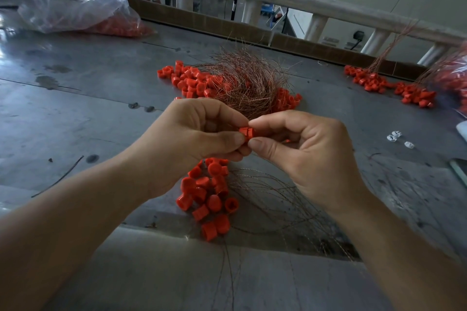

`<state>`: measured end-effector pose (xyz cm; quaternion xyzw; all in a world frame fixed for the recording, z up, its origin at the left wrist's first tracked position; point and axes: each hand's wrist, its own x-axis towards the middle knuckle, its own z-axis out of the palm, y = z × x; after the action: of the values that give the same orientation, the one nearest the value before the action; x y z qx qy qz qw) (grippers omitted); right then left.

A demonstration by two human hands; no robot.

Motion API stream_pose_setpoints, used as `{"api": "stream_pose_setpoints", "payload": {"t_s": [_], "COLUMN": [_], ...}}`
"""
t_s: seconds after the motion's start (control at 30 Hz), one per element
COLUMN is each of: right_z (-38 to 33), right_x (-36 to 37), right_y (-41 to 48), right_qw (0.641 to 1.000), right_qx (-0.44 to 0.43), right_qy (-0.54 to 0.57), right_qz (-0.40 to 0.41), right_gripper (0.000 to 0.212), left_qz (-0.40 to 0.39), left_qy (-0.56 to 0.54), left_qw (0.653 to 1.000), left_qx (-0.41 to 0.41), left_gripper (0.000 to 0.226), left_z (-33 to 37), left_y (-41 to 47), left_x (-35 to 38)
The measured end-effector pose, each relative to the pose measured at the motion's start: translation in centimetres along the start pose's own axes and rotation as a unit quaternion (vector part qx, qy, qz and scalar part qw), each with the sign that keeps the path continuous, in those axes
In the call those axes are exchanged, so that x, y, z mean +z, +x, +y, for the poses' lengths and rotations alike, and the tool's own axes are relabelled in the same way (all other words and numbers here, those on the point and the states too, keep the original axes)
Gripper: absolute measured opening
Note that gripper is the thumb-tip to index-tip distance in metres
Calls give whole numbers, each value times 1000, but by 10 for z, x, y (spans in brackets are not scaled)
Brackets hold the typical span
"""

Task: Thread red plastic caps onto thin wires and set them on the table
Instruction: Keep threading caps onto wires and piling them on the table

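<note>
- Nearest us, a cluster of wired red plastic caps (211, 199) lay on the grey metal table (75, 113).
- Above it, our left hand (192, 139) and right hand (300, 149) pinched one small red plastic cap (246, 133) between thumb and forefinger tips, its axis running hand to hand; we couldn't see the wire.
- Beyond lay the tangled copper wires (247, 83).

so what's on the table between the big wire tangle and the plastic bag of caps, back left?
Only loose red caps hugging the wire tangle; beyond them bare grey table up to the plastic bag, per the head view.
</note>
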<state>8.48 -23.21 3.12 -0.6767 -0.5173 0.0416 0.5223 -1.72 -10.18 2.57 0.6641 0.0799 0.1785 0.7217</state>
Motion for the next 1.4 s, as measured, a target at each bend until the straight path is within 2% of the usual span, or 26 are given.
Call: {"api": "stream_pose_setpoints", "payload": {"t_s": [0.3, 0.47, 0.63, 0.8, 0.97, 1.1, 1.17, 1.23, 1.33, 1.4], "right_z": [2, 3, 4, 3, 3, 3, 2, 1, 0, -1], "right_x": [0, 1, 0, -3, -5, -5, -6, -8, -9, -8], "right_y": [-3, -5, -6, -5, -4, -4, -2, -1, -1, -1], "right_qw": [1000, 996, 983, 996, 998, 999, 999, 996, 989, 988], "right_qx": [3, -57, -122, -69, -58, -35, -21, -35, -46, -51], "right_qy": [1, -70, -136, -52, -38, 10, 21, -13, -50, -66], "right_qz": [15, 27, 27, 24, 0, -10, -36, -77, -130, -133], "right_gripper": [21, 25, 19, 27, 26, 19, 26, 33, 20, 10], "left_qz": [0, -10, -20, -33, -42, -73, -85, -101, -119, -121], "left_qy": [6, 24, 32, -6, -3, -3, -23, -42, -44, -47], "left_qw": [1000, 1000, 999, 999, 999, 997, 996, 994, 991, 991], "left_qx": [4, 10, 6, -8, -9, -17, -23, -31, -43, -35], "left_gripper": [16, 13, 18, 27, 32, 22, 21, 26, 44, 45], "left_z": [-1, -3, -5, -2, -2, -1, 0, 0, -1, -2], "left_y": [-2, -3, -3, -2, -4, -2, -3, -4, -4, -4], "left_x": [3, 2, 2, 0, 0, -1, -4, -6, -7, -6]}}
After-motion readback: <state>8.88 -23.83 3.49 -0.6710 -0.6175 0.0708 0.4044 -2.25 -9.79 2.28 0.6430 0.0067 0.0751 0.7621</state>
